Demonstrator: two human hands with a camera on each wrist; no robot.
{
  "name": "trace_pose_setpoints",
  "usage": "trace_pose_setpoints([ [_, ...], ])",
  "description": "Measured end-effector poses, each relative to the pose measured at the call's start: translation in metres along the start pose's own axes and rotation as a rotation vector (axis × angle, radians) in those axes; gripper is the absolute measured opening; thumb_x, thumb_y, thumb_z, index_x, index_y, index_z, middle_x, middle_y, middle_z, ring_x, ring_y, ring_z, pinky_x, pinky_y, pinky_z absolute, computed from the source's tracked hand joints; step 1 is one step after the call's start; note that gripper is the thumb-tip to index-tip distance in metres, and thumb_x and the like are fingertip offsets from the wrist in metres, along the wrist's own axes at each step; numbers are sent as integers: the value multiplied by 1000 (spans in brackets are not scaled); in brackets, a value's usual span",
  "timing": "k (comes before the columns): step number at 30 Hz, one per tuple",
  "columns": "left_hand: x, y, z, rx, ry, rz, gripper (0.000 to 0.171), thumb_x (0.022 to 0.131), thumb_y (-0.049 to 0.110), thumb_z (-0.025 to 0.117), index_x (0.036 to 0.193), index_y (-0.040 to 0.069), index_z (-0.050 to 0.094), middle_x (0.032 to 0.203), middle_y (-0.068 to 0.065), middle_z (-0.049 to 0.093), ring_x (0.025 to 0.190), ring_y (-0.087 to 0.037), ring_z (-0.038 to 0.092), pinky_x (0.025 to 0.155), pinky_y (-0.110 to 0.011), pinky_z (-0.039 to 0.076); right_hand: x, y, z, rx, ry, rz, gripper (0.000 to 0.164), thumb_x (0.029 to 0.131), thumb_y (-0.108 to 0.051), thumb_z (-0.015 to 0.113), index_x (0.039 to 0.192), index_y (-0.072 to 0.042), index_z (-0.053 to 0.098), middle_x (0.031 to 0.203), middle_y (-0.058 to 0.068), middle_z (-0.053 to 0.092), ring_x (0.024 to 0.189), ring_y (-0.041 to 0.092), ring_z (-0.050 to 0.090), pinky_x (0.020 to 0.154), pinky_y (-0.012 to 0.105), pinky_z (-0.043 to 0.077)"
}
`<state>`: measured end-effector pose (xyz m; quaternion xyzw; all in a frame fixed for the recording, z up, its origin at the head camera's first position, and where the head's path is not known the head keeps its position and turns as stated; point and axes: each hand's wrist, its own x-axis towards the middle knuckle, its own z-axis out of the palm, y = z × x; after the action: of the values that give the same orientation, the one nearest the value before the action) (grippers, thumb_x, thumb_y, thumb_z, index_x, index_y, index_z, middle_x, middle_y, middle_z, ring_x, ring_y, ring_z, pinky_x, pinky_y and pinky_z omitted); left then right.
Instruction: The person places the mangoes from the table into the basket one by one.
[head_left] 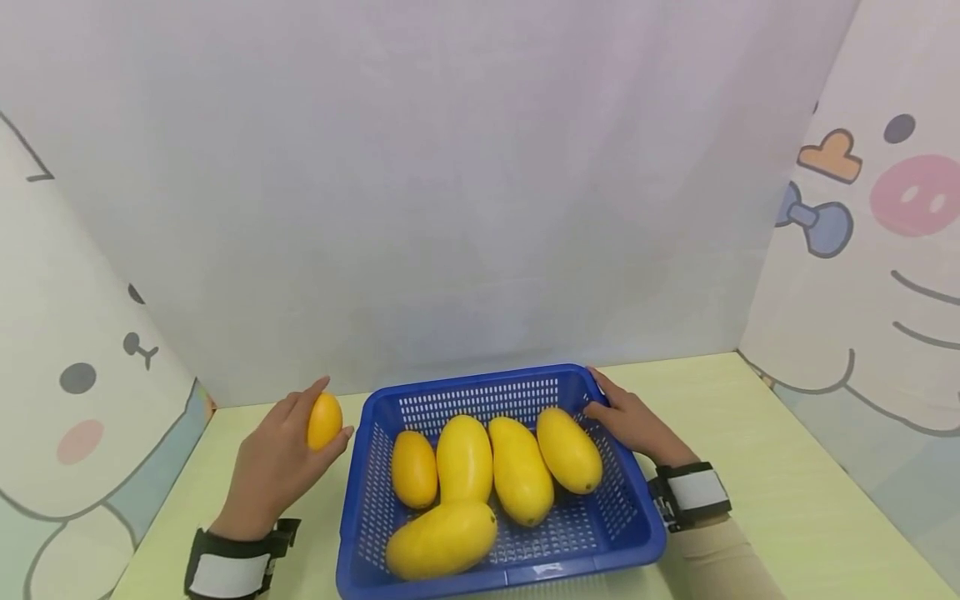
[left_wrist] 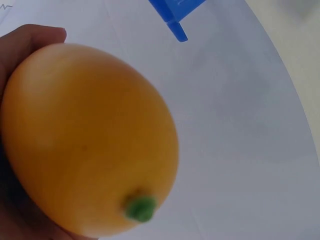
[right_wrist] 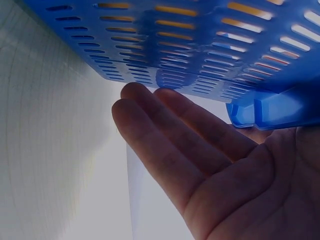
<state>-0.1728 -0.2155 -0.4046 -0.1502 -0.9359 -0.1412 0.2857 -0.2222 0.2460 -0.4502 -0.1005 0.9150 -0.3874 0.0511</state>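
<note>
My left hand (head_left: 273,454) holds a small orange-yellow mango (head_left: 325,422) just left of the basket, thumb on one side and fingers on the other. Close up in the left wrist view, the mango (left_wrist: 95,140) is smooth and egg-shaped, with a green stem nub. At the right end of the blue plastic basket (head_left: 501,577), my right hand (head_left: 633,421) grips the rim, thumb over the inside. Its other fingers (right_wrist: 165,150) lie along the outside of the slotted wall in the right wrist view. Inside the basket are several yellow fruits (head_left: 465,458) and a smaller orange-yellow one (head_left: 414,469).
The basket stands on a pale green-yellow table (head_left: 787,467). A plain whitish sheet (head_left: 480,208) hangs behind the table. Side panels with cartoon animals (head_left: 900,292) flank it left and right. Black straps with white patches (head_left: 697,490) circle both wrists.
</note>
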Motion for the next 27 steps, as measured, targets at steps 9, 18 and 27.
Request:
trace_pose_setpoints([
  [9, 0, 4, -1, -12, 9, 15, 72, 73, 41, 73, 133, 10, 47, 98, -11, 58, 67, -18, 50, 50, -31, 50, -1, 0, 0, 3, -1, 11, 66, 93, -27, 44, 150, -12, 14, 142, 22, 36, 112, 33, 50, 87, 48, 47],
  [18, 1, 8, -4, -9, 30, 40, 72, 72, 39, 73, 133, 10, 48, 98, -11, 59, 68, -18, 51, 50, -31, 50, 0, 1, 0, -7, 6, -8, 65, 93, -27, 45, 150, -13, 16, 141, 22, 38, 111, 31, 50, 89, 49, 45],
  [27, 6, 11, -5, -25, 70, 88, 72, 73, 41, 72, 134, 11, 48, 97, -10, 58, 66, -16, 49, 48, -28, 48, -1, 0, -2, -11, 3, -4, 66, 93, -28, 45, 150, -12, 15, 141, 22, 38, 106, 28, 51, 85, 45, 47],
])
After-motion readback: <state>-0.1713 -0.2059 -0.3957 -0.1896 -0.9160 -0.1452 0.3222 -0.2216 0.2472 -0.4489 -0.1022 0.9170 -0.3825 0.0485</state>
